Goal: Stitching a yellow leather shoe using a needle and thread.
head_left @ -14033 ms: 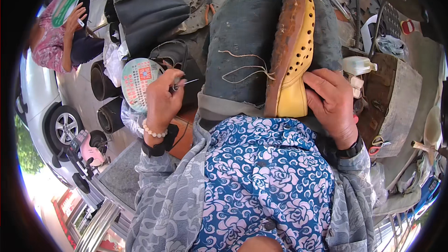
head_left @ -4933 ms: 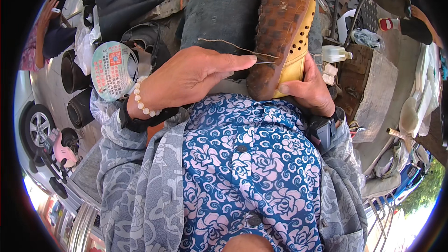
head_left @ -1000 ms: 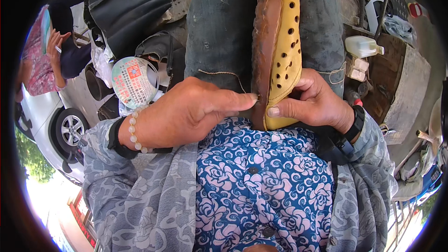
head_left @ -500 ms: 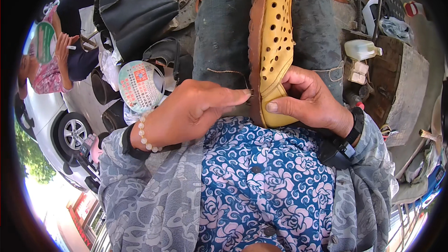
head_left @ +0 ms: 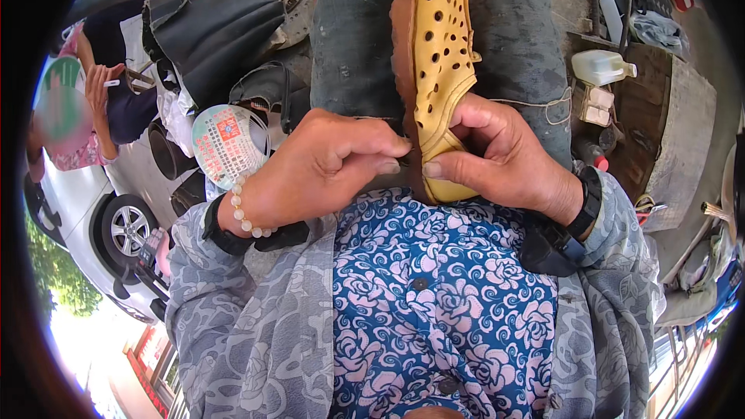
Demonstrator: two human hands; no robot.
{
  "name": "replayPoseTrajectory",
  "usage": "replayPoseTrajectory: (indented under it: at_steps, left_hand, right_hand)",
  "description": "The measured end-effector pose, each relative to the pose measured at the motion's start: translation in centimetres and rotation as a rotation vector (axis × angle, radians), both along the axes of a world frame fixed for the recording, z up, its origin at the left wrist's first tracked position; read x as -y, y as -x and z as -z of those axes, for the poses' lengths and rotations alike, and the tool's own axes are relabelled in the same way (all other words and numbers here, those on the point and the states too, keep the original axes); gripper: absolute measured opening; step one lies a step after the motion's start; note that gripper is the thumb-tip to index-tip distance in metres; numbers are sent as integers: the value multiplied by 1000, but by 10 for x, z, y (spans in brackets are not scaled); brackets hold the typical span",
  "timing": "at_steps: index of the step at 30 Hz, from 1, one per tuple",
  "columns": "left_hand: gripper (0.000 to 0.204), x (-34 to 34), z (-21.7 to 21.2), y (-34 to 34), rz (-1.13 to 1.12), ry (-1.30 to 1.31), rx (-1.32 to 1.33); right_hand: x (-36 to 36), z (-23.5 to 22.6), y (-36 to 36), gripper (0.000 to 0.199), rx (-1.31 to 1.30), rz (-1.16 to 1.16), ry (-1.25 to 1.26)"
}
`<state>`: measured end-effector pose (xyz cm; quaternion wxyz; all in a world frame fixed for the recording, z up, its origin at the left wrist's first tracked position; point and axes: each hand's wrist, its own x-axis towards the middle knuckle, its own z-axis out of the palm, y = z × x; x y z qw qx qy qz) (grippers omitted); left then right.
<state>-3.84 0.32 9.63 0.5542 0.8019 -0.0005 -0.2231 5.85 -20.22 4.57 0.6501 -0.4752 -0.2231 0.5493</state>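
A yellow shoe point(head_left: 442, 39) with rows of punched holes stands on its side, its brown sole point(head_left: 404, 46) facing left. My right hand point(head_left: 512, 159) grips it at the heel end, thumb on the outside and fingers inside the opening. Beside the sole's edge, my left hand point(head_left: 318, 171) is closed, its index fingertip at the sole and its thumb just below. Whatever those fingers pinch is hidden. A thin thread point(head_left: 535, 102) trails from behind my right hand across the dark cloth point(head_left: 516, 39) over my lap, ending in a loose loop.
To the left lie a round printed fan point(head_left: 230, 146) and black rubber sheeting point(head_left: 213, 43). A person point(head_left: 97, 93) sits beyond, near a parked white car point(head_left: 85, 194). On the right are a wooden box point(head_left: 683, 140), a translucent jug point(head_left: 601, 68) and a red-capped bottle point(head_left: 596, 157).
Shoe and both hands appear slightly farther left in the view. My left thumb now shows below the index finger, which was stretched out toward the sole before.
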Motion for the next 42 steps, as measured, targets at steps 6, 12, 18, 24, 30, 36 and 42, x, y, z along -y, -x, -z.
replayPoseTrajectory:
  at_steps: [6,12,18,24,30,36,42]
  left_hand:
    - [12,-20,9,29,-75,-41,-49]
    - [13,-23,27,39,-196,96,-37]
    - [11,-19,26,45,-209,113,-9]
    - [15,-9,22,59,-222,41,209]
    - [17,6,14,52,-423,106,-14]
    - [18,8,13,51,-427,53,4]
    - [20,1,6,44,-271,11,65]
  right_hand:
    - [25,-31,-18,60,568,-123,-98]
    - [34,-49,-36,37,947,103,115]
    - [26,-30,-33,12,1325,13,136]
    - [34,-48,-36,11,642,-78,-221]
    - [12,-45,-12,17,816,-272,-422]
    - [10,-47,-19,19,830,-420,-401]
    - [16,-46,-15,20,780,-353,-374]
